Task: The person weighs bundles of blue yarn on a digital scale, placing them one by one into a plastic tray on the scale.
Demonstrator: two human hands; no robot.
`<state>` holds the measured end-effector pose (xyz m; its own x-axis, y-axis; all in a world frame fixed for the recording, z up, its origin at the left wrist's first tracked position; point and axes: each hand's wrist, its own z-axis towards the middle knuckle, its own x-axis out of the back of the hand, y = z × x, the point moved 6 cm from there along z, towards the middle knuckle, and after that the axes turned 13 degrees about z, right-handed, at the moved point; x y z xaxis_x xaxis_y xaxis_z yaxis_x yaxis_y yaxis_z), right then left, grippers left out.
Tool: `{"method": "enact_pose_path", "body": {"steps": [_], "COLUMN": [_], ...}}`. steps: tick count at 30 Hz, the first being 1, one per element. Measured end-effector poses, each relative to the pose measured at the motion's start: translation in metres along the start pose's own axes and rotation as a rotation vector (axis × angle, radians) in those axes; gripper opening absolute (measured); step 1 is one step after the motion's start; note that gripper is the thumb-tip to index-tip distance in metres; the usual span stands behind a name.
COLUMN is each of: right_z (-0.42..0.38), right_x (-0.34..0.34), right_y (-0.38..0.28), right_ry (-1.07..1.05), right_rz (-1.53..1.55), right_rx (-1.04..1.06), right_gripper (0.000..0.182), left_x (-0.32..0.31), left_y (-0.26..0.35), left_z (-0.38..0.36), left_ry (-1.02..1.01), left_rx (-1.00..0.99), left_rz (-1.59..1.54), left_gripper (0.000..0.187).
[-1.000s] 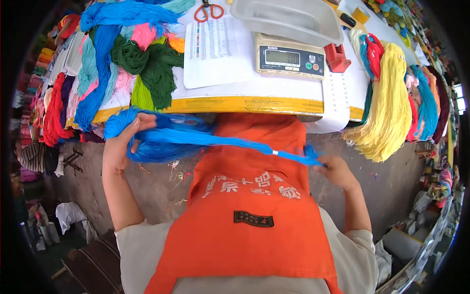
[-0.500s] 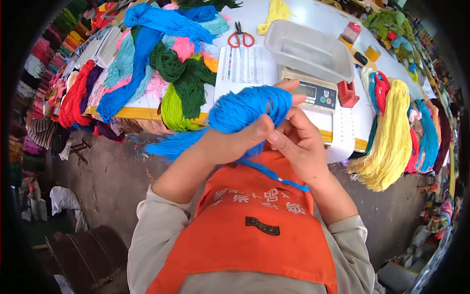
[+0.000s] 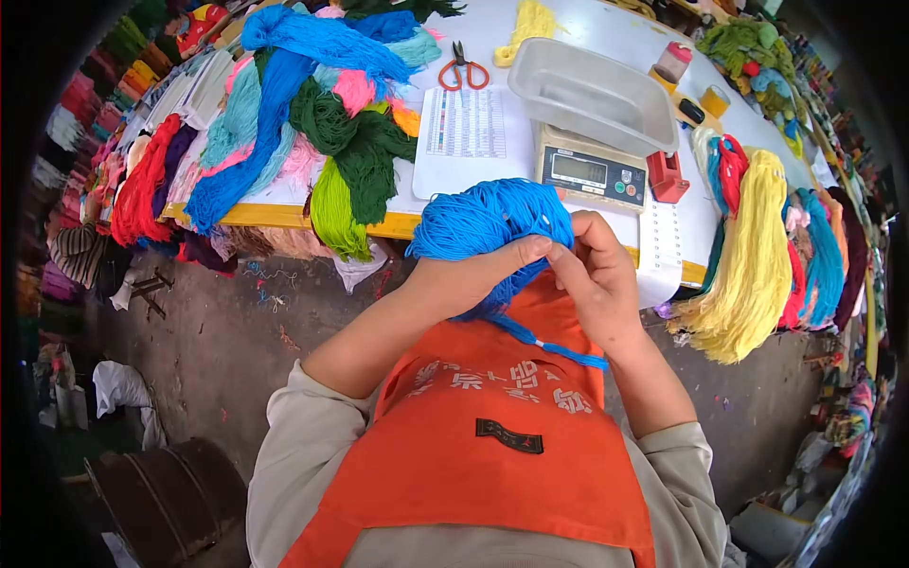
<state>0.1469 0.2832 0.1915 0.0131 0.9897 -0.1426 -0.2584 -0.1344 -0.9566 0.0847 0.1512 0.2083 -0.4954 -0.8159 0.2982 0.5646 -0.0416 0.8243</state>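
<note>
Table (image 3: 620,38); left hand (image 3: 488,272), right hand (image 3: 598,284) (close together) at blue yarn (image 3: 483,220)

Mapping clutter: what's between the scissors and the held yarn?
Head view: the printed sheet lies between the scissors and the held yarn.

The blue skein (image 3: 488,210) is soft, fine-stranded yarn with a slight sheen; the yellow hank (image 3: 746,270) at right looks equally fibrous. The orange apron (image 3: 473,492) is matt woven cloth, its black label (image 3: 508,436) fabric-like. On the smooth white bench (image 3: 620,30), the tray (image 3: 592,95) is cloudy translucent plastic, the scale (image 3: 553,202) hard plastic with a glossy display (image 3: 579,170), the printed sheet (image 3: 462,156) flat paper. The scissors (image 3: 476,77) have dark metal blades and smooth red handles. The floor (image 3: 312,322) looks matt.
</note>
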Motion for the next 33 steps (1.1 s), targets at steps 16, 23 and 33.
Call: {"method": "enact_pose_path", "body": {"steps": [16,23,33], "right_z": [-0.02,-0.075,-0.182], "right_x": [0.027,0.132,0.31], "right_y": [0.013,0.036,0.075], "right_ry": [0.017,0.4,0.771], "right_rz": [0.444,0.446,0.006], "right_rx": [-0.339,-0.336,-0.511], "right_gripper": [0.02,0.021,0.025], "left_x": [0.018,0.191,0.5], "left_y": [-0.023,-0.047,-0.14], "left_z": [-0.027,-0.031,-0.136], "left_ry": [-0.185,0.286,0.799], "left_rx": [0.538,0.384,0.508], "left_rz": [-0.549,-0.967,-0.694], "left_gripper": [0.018,0.016,0.021]}}
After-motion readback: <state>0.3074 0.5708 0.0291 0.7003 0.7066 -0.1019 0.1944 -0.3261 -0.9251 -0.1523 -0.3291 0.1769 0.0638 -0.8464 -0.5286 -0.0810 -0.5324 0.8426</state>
